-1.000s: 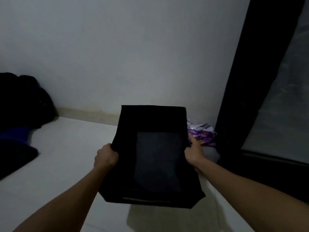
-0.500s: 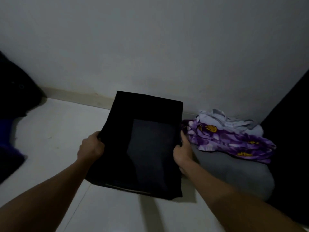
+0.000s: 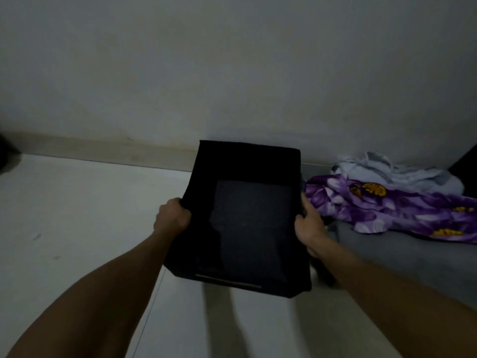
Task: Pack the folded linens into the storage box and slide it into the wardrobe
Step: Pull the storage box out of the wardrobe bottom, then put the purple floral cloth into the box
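A black fabric storage box (image 3: pixel 245 220) is held upright just above the pale floor, its open top facing me and its dark inside visible. My left hand (image 3: pixel 171 217) grips its left rim and my right hand (image 3: pixel 308 223) grips its right rim. To the right of the box lies a pile of linens: a purple flowered cloth (image 3: pixel 382 205), a light blue cloth (image 3: pixel 392 171) behind it, and a grey one (image 3: pixel 402 257) underneath. The pile sits close to my right hand.
A white wall (image 3: pixel 232 73) with a skirting board (image 3: pixel 103 148) runs behind the box. A dark edge (image 3: pixel 464 161) shows at the far right beyond the linens. The pale tiled floor (image 3: pixel 77 215) spreads to the left.
The view has swung down and to the right, so the dark panel at right has left the frame and the linen pile is in full sight. Both hands kept hold of the box, now lower.
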